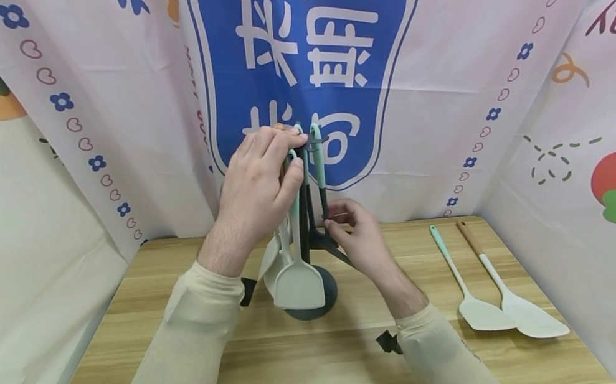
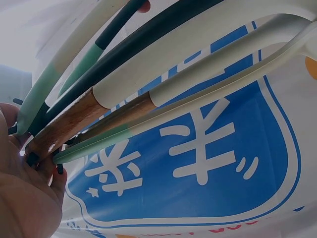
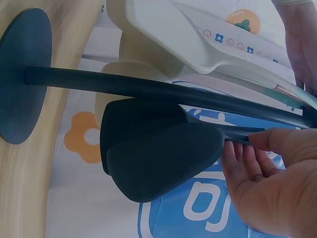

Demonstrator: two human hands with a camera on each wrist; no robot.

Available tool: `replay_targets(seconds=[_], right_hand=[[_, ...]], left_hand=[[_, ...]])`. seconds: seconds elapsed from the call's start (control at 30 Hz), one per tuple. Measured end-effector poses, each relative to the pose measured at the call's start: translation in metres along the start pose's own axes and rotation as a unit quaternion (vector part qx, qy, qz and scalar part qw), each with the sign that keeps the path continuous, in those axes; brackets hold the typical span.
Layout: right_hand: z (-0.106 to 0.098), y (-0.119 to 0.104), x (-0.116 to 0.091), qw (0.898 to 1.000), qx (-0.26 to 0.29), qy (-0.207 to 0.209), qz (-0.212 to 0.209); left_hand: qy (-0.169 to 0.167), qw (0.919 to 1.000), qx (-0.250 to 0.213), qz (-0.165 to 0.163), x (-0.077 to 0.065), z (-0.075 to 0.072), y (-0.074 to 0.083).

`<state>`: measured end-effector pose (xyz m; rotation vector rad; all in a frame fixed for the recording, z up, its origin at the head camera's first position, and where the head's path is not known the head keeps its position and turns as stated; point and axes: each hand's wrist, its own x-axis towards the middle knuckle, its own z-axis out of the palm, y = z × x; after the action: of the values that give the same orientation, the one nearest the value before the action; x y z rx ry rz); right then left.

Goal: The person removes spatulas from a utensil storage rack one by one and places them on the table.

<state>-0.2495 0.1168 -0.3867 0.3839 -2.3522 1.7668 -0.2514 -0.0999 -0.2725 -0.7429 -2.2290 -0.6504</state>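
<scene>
A dark utensil stand (image 1: 327, 285) with a round base stands upright on the table, kitchen utensils hanging around its pole. My left hand (image 1: 261, 172) grips its top from above, thumb beside a mint handle end; the palm hides part of the hooks. Lower down on the right, my right hand (image 1: 363, 236) pinches the shaft of a dark spatula (image 3: 166, 161) between thumb and fingers. That spatula's mint handle (image 1: 318, 161) is up at the stand's hooks. Another dark utensil (image 3: 141, 115) hangs just behind it. Several pale utensils, including a white spatula (image 1: 299, 288), hang on the left and front.
At the table's right lie two loose white-headed spatulas, one with a mint handle (image 1: 440, 242), the other with a wooden handle (image 1: 469, 237). A printed cloth (image 1: 429, 110) hangs directly behind the stand, and more cloth encloses both sides of the wooden table (image 1: 281, 370).
</scene>
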Motion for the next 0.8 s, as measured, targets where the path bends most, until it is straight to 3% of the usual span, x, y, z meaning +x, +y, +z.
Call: replay_targets(seconds=[0.8], right_hand=[[-0.024,0.004,0.000,0.999,-0.018,0.042,0.009]], left_hand=[[-0.005,1.0000,0.003,-0.002,0.000,0.000,0.000]])
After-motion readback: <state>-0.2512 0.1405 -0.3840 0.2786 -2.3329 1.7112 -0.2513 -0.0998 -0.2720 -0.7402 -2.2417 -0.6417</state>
